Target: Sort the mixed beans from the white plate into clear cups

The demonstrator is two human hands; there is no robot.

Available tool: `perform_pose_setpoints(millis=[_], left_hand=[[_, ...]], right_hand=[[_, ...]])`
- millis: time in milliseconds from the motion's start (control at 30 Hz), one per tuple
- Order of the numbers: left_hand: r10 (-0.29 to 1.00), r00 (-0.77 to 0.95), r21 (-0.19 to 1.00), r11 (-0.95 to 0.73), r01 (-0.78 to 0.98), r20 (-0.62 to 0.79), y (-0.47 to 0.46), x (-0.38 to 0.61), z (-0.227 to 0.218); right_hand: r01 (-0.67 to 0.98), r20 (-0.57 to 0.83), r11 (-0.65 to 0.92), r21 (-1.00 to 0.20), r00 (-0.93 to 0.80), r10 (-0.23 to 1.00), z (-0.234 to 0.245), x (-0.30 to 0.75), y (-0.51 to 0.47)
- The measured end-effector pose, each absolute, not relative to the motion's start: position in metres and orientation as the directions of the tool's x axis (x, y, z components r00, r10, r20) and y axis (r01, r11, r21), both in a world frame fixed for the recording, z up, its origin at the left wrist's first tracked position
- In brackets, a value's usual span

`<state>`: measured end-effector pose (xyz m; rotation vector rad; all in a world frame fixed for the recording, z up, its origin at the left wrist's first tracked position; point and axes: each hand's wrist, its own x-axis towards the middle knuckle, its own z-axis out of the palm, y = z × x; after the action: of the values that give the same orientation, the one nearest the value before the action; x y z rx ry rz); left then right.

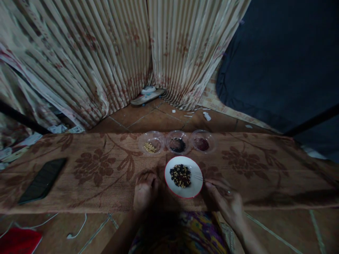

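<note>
A white plate (195, 190) with a red rim sits on the cloth in front of me, holding a mixed heap of black, yellow and dark red beans (180, 175). My right hand (227, 199) grips a thin metal fork (196, 176), its tines reaching over the plate's right side. To the left of the plate, my left hand (144, 187) rests on the cloth, fingers curled in with nothing visible in them. Behind the plate stand three clear plastic bowls: one with yellow beans (150, 147), one with black beans (178, 144), one with small dark red beans (201, 143).
A brown flowered cloth (106, 190) covers the long narrow table. A dark phone (43, 180) lies at its left end. Beyond are a skateboard (148, 97) on the tiled floor, striped curtains (119, 46) and a dark blue cover (280, 60).
</note>
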<state>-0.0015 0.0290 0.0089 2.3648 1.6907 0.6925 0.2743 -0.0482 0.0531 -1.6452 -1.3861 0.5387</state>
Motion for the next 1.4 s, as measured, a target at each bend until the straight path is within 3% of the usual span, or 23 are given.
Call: perform_pose_setpoints(millis=[633,1100,1267,1400], left_hand=[[0.934,0.258,0.405,-0.342,0.848,0.248,0.026,-0.002,0.008],[0.935,0.258,0.393,-0.338,0.855,0.243,0.027,-0.002,0.009],[0.928,0.262,0.382,-0.351,0.855,0.267,0.028,-0.003,0.01],[0.907,0.258,0.367,-0.376,0.851,0.332,0.029,-0.004,0.009]], right_hand=[[0.643,0.283,0.093,-0.76,0.199,0.938,0.049,0.265,-0.048],[0.56,0.252,0.058,-0.826,0.275,0.928,0.046,0.266,-0.053],[0.515,0.295,0.032,-0.857,0.438,0.85,0.066,0.28,-0.037],[0.535,0.454,0.124,-0.836,0.548,0.703,0.086,0.305,0.005]])
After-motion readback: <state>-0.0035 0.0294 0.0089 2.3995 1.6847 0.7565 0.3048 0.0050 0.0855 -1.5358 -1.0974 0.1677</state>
